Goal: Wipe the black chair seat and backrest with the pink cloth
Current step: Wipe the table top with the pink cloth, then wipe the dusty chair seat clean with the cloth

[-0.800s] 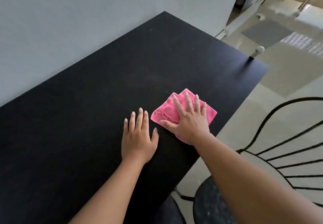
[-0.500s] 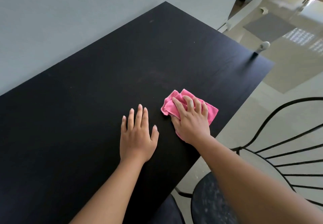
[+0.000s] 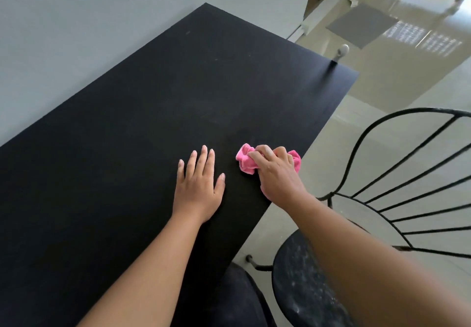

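The pink cloth [image 3: 245, 161] is bunched up on the black table [image 3: 142, 122], close to its right edge. My right hand [image 3: 276, 172] is closed around it, fingers curled over the fabric. Flat on the tabletop just to the left of the cloth lies my left hand [image 3: 198, 186], fingers spread and holding nothing. The black chair stands to the right of the table: its round dusty seat [image 3: 300, 283] is at the lower right, partly hidden by my right forearm, and its wire backrest [image 3: 407, 173] fans out behind it.
A grey wall [image 3: 102, 20] runs along the table's far side. Pale tiled floor [image 3: 382, 84] lies beyond the table's right edge, with a grey mat [image 3: 362, 24] further off. A second dark seat [image 3: 242, 296] shows under the table edge at the bottom.
My right hand went from lying flat on the spread cloth to gathering it into a bunch and gripping it. The left hand stayed flat on the table.
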`<state>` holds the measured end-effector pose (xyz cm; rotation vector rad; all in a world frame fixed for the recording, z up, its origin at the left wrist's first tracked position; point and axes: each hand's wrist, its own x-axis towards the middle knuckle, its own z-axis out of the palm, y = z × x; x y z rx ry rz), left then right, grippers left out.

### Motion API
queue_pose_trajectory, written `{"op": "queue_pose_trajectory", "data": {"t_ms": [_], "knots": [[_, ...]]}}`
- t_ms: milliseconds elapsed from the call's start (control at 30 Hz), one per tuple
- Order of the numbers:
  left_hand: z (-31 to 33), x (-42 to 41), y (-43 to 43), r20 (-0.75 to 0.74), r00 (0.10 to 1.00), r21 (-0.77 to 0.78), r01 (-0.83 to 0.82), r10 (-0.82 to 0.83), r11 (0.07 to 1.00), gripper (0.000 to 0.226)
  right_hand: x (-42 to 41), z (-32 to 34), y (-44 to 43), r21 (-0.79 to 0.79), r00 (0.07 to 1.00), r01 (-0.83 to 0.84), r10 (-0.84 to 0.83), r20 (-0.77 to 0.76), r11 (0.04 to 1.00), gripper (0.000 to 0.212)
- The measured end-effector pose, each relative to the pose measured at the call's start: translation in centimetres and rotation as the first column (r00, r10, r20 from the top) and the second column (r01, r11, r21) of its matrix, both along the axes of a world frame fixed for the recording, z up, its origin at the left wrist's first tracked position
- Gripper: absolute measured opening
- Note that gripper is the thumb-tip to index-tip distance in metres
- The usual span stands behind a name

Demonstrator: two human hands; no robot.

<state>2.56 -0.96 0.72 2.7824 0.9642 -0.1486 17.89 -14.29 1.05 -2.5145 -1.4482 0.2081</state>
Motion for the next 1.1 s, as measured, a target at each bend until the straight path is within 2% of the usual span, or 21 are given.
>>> {"op": "queue_pose_trajectory", "data": {"t_ms": [100, 167, 300, 433, 600, 700, 867, 1000, 1100], "knots": [[0.5, 2.4, -2.3, 0.049, 0.99, -0.043, 0.135, -0.133, 0.99, 0.066, 1.6, -0.4, -4.1, 0.007, 0.999, 0.052, -0.052, 0.01, 0.999, 0.053], [0.8, 4.4, -4.4, 0.078, 0.97, -0.047, 0.234, -0.23, 0.971, 0.066, 2.6, -0.6, -7.5, 0.057, 0.989, 0.145, -0.144, -0.024, 0.988, 0.056], [0.9, 8.4, -9.3, 0.098, 0.897, -0.038, 0.437, -0.431, 0.899, 0.072, 4.2, -0.5, -15.4, 0.105, 0.932, 0.36, -0.354, -0.072, 0.927, 0.048], [0.4, 11.6, -15.3, 0.113, 0.79, -0.028, 0.609, -0.602, 0.793, 0.07, 4.9, -0.9, -23.7, 0.082, 0.821, 0.569, -0.559, -0.119, 0.818, 0.044], [-1.6, 14.1, -22.8, 0.09, 0.649, -0.036, 0.76, -0.755, 0.649, 0.07, 4.3, -2.6, -33.0, 0.076, 0.665, 0.744, -0.725, -0.181, 0.664, 0.041], [-3.7, 14.4, -26.1, 0.058, 0.591, -0.053, 0.806, -0.804, 0.589, 0.072, 3.7, -4.3, -37.4, 0.073, 0.577, 0.813, -0.782, -0.236, 0.578, 0.041], [-9.4, 13.3, -28.9, -0.031, 0.581, -0.072, 0.81, -0.813, 0.582, 0.075, 3.3, -8.7, -41.3, 0.078, 0.469, 0.877, -0.813, -0.344, 0.473, 0.033], [-14.9, 11.8, -29.3, -0.082, 0.604, -0.108, 0.786, -0.793, 0.609, 0.078, 4.1, -14.0, -42.1, 0.083, 0.443, 0.889, -0.798, -0.408, 0.451, 0.032], [-19.1, 10.9, -28.9, -0.121, 0.62, -0.11, 0.768, -0.775, 0.631, 0.078, 4.6, -18.4, -41.9, 0.076, 0.473, 0.868, -0.769, -0.429, 0.491, 0.034]]}}
